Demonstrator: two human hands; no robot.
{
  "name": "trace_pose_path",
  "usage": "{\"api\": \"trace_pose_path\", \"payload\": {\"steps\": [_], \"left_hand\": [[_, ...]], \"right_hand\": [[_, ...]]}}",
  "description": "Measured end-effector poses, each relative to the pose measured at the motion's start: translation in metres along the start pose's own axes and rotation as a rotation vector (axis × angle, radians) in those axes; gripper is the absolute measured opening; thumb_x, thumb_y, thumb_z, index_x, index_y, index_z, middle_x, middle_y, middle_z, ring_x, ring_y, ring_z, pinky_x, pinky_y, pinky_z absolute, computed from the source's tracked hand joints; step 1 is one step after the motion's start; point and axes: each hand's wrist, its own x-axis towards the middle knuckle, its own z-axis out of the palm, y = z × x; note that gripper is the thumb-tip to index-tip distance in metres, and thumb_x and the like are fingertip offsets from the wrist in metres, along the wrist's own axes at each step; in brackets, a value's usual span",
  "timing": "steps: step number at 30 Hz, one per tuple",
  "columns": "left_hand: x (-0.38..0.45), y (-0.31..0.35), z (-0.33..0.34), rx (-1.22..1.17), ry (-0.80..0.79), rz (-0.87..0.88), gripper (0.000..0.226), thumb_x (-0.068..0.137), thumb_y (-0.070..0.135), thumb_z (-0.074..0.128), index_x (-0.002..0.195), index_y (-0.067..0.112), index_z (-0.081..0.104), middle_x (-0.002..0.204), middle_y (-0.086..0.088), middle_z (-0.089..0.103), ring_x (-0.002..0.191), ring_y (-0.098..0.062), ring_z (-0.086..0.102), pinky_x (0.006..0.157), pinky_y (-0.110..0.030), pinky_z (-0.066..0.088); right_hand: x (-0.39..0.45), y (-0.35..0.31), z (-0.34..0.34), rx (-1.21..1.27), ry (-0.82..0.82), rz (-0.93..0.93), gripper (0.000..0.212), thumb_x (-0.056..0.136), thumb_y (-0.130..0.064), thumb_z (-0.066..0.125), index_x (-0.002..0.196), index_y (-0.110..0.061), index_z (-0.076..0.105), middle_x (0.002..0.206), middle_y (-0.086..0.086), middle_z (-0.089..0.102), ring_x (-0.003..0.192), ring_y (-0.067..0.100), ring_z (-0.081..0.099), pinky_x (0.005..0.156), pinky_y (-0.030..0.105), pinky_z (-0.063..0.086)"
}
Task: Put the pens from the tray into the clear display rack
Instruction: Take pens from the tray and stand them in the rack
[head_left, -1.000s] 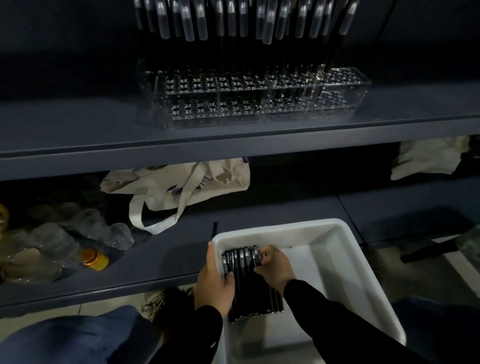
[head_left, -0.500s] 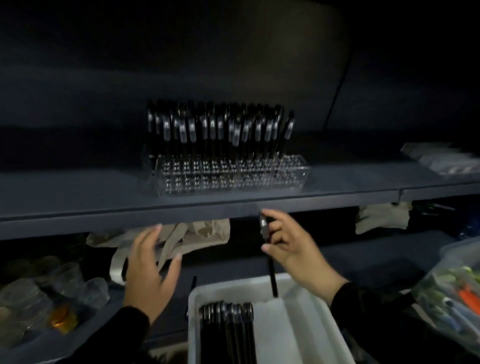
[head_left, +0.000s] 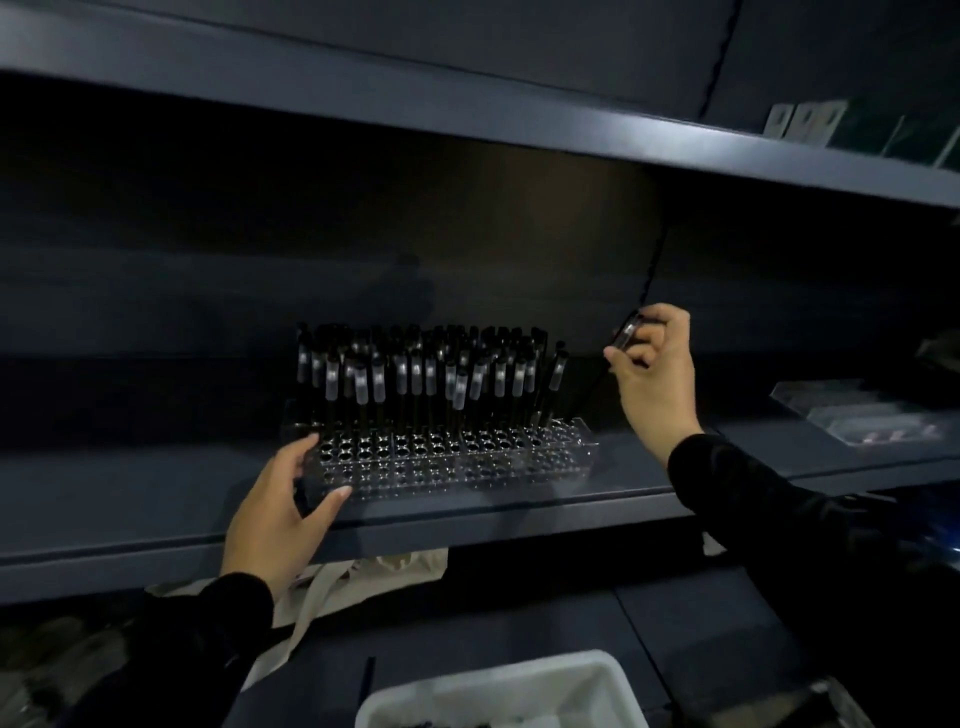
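Black plastic, slim and clear-capped — the single black pen (head_left: 618, 345) is pinched between the thumb and curled fingers of the right hand (head_left: 655, 374), tilted so its capped end points toward one o'clock and its dark barrel slants down toward seven o'clock, above the right end of the clear acrylic display rack (head_left: 447, 457). The pen's lower tip is lost against the dark back panel, so I cannot tell whether it touches the rack.

At nine o'clock from the rack, the left hand (head_left: 280, 512) cups the rack's left end with thumb and fingers spread, the thumb at the front corner and a fingertip at the top edge; it looks like contact, not a closed grip.

Standing upright in the rack's back rows is a dense cluster of black pens with clear caps (head_left: 421, 374); the front rows of holes are bare. Beneath the rack runs the dark grey metal shelf (head_left: 156, 499). At six o'clock, low in view, sits the white plastic tray (head_left: 498, 686) — its contents are too dim to make out.
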Motion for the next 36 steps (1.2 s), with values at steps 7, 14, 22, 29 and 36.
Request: {"api": "trace_pose_path", "payload": {"steps": [7,14,22,29,36], "left_hand": [[-0.001,0.001,0.001,0.022,0.022,0.031,0.063,0.086,0.029,0.069,0.141,0.026,0.038,0.14,0.003,0.049,0.124,-0.016,0.049,0.097,-0.03,0.042],[0.0,-0.001,0.003,0.058,0.033,0.051,0.064,0.086,0.031,0.068,0.143,0.025,0.037,0.138,0.002,0.051,0.123,-0.015,0.05,0.093,-0.026,0.04],[-0.002,0.002,0.002,0.011,0.018,0.042,0.063,0.088,0.029,0.067,0.143,0.027,0.036,0.139,0.002,0.051,0.123,-0.015,0.049,0.096,-0.028,0.041],[-0.065,-0.031,0.028,0.172,0.191,0.218,0.066,0.091,0.02,0.063,0.146,0.007,0.028,0.151,-0.016,0.026,0.137,-0.029,0.03,0.112,-0.038,0.029],[-0.183,-0.115,0.124,0.302,-0.509,-0.367,0.085,0.095,0.039,0.052,0.152,0.023,-0.009,0.161,0.0,-0.009,0.146,-0.022,0.016,0.116,-0.033,0.022]], "right_hand": [[-0.003,0.017,0.025,-0.118,-0.128,0.011,0.042,0.091,-0.005,0.061,0.113,-0.032,0.038,0.106,-0.005,0.055,0.084,0.008,0.056,0.07,0.011,0.047],[-0.011,0.027,0.025,-0.191,-0.203,0.061,0.045,0.093,-0.01,0.059,0.126,-0.031,0.037,0.103,-0.003,0.054,0.094,0.009,0.057,0.08,0.017,0.044],[-0.011,0.033,0.026,-0.26,-0.339,0.087,0.051,0.093,-0.006,0.057,0.132,-0.03,0.037,0.111,0.004,0.057,0.103,0.017,0.059,0.09,0.026,0.047],[-0.118,0.038,0.016,0.113,-0.12,0.082,0.064,0.088,0.008,0.057,0.122,-0.044,0.041,0.113,0.002,0.055,0.101,0.0,0.056,0.088,0.012,0.046],[-0.31,0.149,0.034,-0.168,-0.457,0.513,0.048,0.086,0.004,0.062,0.104,-0.038,0.047,0.096,-0.001,0.056,0.081,0.01,0.056,0.069,0.012,0.046]]}}
